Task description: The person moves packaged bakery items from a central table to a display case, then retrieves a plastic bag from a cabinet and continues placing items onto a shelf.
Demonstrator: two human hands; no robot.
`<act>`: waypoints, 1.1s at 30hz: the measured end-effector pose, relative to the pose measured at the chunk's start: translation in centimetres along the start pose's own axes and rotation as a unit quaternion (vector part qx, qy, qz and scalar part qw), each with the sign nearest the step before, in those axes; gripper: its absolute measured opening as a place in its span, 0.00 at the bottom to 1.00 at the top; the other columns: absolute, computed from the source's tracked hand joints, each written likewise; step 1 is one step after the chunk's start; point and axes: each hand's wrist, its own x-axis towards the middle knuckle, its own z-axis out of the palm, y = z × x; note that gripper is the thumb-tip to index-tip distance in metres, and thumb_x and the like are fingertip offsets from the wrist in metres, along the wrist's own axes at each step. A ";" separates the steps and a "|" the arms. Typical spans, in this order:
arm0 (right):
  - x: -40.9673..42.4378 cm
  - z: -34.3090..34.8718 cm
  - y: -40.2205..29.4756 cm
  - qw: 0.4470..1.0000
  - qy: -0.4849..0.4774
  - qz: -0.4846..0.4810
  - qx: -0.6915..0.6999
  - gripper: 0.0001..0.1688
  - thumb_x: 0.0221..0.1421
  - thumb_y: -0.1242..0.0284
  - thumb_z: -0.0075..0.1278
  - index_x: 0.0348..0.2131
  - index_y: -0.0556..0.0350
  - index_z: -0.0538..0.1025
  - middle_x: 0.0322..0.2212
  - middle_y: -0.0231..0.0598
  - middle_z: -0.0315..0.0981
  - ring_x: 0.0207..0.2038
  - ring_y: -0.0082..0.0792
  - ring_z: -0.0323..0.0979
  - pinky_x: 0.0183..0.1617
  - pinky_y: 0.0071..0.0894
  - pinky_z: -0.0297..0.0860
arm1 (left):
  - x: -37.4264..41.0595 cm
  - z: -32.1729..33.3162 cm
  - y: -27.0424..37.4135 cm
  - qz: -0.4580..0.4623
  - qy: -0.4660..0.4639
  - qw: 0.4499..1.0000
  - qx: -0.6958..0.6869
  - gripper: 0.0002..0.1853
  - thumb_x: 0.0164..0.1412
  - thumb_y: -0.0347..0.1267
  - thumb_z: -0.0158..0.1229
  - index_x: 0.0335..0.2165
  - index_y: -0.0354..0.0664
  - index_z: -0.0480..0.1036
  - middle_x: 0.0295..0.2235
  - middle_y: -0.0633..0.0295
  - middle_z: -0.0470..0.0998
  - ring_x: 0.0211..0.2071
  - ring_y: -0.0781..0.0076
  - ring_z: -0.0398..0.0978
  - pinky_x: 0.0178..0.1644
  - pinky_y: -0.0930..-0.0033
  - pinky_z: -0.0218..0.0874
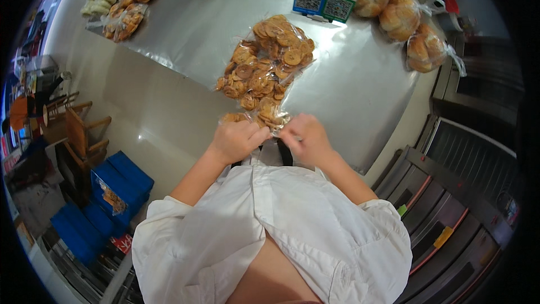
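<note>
At the table's near edge, both hands pinch the gathered edge of a see-through plastic bag (270, 112) holding round, flat brown biscuits. My left hand (239, 140) grips it from the left, with thumb and curled fingers together. Opposite it, my right hand (309, 140) has its fingertips on the same plastic and looks slightly blurred. The fingertips of the two hands are close together, and the plastic between them is partly hidden. Just beyond lie more bagged biscuits (270, 61) in a heap; where one bag ends and another starts is hard to tell.
On the metal-topped table (202, 29) stands a sign with printed codes (324, 2). Bagged bread rolls (400, 16) line the right side; other bagged baked goods (124, 21) sit at the far left. Blue crates (122, 181), a wooden chair (78, 131) and a dark metal cabinet (438, 215) flank me.
</note>
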 end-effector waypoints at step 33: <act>12.8 4.9 -12.5 0.860 0.001 -0.131 -0.493 0.03 0.53 0.73 0.48 0.28 0.52 0.70 0.25 0.39 0.71 0.33 0.42 0.69 0.39 0.41 0.64 | -11.8 -9.8 -6.0 -0.048 0.168 0.985 -0.006 0.23 0.52 0.41 0.63 0.12 0.49 0.58 0.10 0.68 0.59 0.11 0.72 0.62 0.14 0.67 0.49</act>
